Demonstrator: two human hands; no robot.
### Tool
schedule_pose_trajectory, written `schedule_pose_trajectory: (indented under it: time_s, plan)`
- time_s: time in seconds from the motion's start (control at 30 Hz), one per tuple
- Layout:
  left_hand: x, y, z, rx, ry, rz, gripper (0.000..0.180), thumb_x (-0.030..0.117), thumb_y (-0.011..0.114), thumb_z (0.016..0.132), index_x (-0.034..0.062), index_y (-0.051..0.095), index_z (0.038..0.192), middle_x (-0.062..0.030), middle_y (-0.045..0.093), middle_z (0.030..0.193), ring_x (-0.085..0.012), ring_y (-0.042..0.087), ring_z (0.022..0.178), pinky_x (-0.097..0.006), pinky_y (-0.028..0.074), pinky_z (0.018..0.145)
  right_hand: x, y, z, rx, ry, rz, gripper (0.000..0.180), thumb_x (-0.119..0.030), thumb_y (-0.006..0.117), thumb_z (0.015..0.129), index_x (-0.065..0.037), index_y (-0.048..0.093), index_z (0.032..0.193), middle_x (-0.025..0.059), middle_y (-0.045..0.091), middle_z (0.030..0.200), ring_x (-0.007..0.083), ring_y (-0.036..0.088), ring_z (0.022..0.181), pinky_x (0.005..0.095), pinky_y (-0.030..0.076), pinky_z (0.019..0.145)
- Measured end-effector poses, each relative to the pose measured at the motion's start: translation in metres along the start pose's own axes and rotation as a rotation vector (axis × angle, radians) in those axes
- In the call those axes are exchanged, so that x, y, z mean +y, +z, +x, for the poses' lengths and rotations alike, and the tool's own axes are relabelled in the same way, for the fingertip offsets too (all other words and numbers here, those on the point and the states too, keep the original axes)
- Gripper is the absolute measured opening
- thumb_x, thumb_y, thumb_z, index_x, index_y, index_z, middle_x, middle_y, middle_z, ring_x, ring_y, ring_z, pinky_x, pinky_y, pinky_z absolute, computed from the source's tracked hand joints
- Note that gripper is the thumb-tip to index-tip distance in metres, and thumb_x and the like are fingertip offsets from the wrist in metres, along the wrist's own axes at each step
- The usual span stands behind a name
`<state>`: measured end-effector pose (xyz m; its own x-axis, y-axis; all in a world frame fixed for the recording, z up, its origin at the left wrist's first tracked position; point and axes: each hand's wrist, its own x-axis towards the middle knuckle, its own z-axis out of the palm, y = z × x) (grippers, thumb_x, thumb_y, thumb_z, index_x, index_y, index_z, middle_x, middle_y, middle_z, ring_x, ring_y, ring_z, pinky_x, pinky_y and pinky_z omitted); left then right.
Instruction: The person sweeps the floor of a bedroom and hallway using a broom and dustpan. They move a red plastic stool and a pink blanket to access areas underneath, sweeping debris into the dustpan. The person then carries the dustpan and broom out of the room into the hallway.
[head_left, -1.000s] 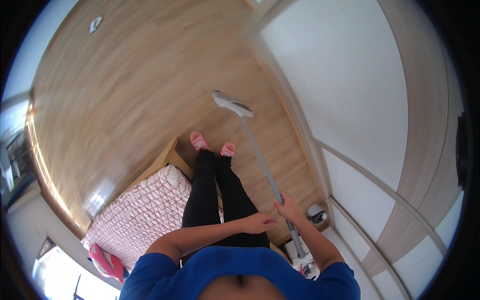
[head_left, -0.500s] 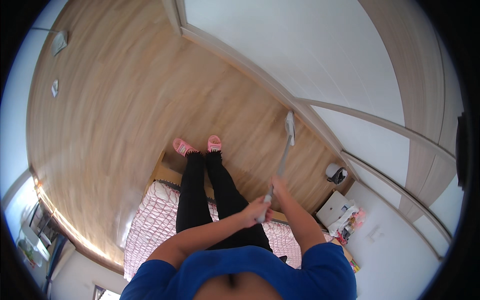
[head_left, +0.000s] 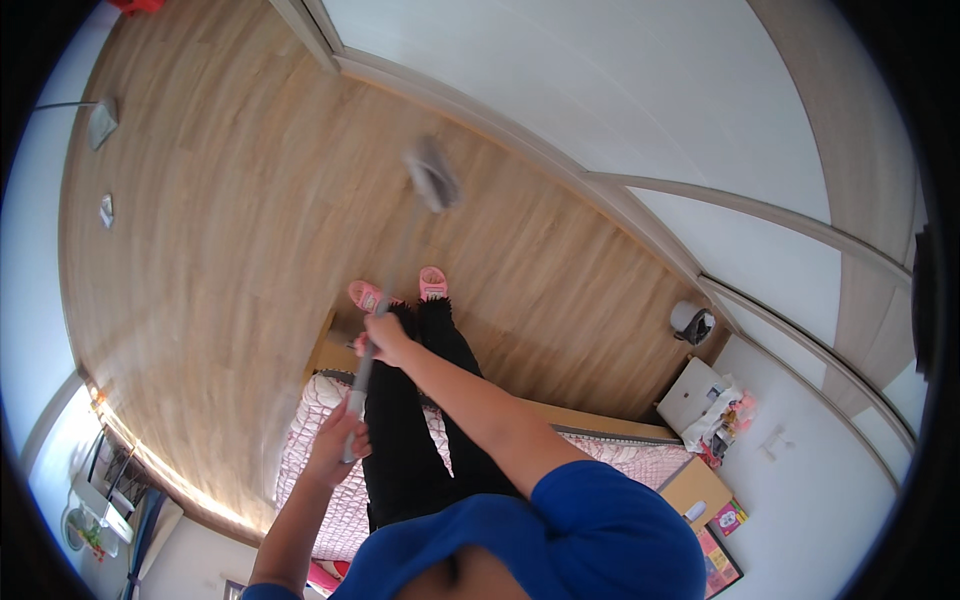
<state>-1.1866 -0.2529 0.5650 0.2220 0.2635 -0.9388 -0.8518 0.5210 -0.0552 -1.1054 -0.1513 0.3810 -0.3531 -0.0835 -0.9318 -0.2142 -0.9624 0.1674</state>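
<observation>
**Mop swings left across the wooden floor**

Since half a second ago, the mop head has swept from the right, near the wall's skirting, over to the middle of the floor, and it now shows as a grey blur ahead of the pink slippers. I also see that the hands have changed places along the pole.

Head view: the right hand is wrapped shut around the mop handle partway down, and the left hand is closed on the handle's top end, close to the body. I judge that this spread of the two hands gives leverage: the upper one pivots, the lower one steers the sweep. The pole slants forward and away, so the head lies flat on the wooden floor, well ahead of the feet.

Behind the legs lies a bed with a pink checked cover. At right, a small white bin stands by the wall; I cannot tell what is in it. A white bedside cabinet carries a heap of small bright items, too small to tell apart.
</observation>
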Motion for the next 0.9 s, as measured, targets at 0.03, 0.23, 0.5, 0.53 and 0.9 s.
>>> schedule_pose_trajectory:
  time_s: [0.03,0.23,0.5,0.53,0.9]
  plan:
    - [0.007,-0.003,-0.012,0.019,0.028,-0.022,0.035,0.013,0.042,0.088,0.0154,0.035,0.122,-0.0035,0.041,0.066,-0.0105,0.038,0.05,-0.024,0.035,0.046,0.003,0.021,-0.003,-0.107,-0.024,-0.153,0.009,-0.01,0.038,0.085,-0.005,0.031,0.088,0.0125,0.043,0.059,0.0249,0.048,0.045,0.0383,0.043,0.04]
    - [0.002,-0.004,-0.063,-0.113,0.023,-0.01,0.036,0.014,0.046,0.083,0.0119,0.03,0.116,-0.0096,0.047,0.064,-0.0188,0.046,0.046,-0.03,0.038,0.043,0.019,0.049,-0.059,-0.195,0.04,-0.033,0.015,-0.01,0.046,0.084,0.001,0.036,0.089,0.0137,0.047,0.068,0.0283,0.057,0.064,0.0413,0.052,0.059]
    - [-0.041,0.036,0.011,-0.338,-0.234,-0.029,0.046,0.013,0.052,0.079,0.006,0.034,0.121,-0.01,0.051,0.075,-0.0194,0.051,0.057,-0.029,0.041,0.051,-0.021,-0.074,-0.089,-0.029,-0.179,0.237,0.014,-0.003,0.045,0.079,-0.003,0.04,0.066,0.0024,0.037,0.055,0.0107,0.038,0.043,0.0242,0.035,0.041]
    - [-0.044,0.041,0.028,-0.331,-0.237,-0.056,0.046,0.012,0.053,0.079,0.0048,0.035,0.12,-0.0098,0.051,0.078,-0.0178,0.05,0.057,-0.026,0.041,0.051,-0.029,-0.087,-0.085,0.014,-0.223,0.238,0.014,-0.004,0.046,0.078,-0.003,0.04,0.065,0.0019,0.037,0.053,0.0108,0.038,0.042,0.0242,0.034,0.04]
    - [-0.016,0.036,-0.004,-0.184,-0.046,-0.173,0.048,0.014,0.036,0.09,0.03,0.02,0.132,-0.0058,0.042,0.067,-0.0091,0.035,0.045,-0.021,0.032,0.042,-0.033,-0.004,-0.032,-0.14,-0.095,-0.096,0.01,0.005,0.045,0.074,-0.002,0.039,0.076,0.0116,0.046,0.063,0.0252,0.052,0.049,0.0393,0.048,0.048]
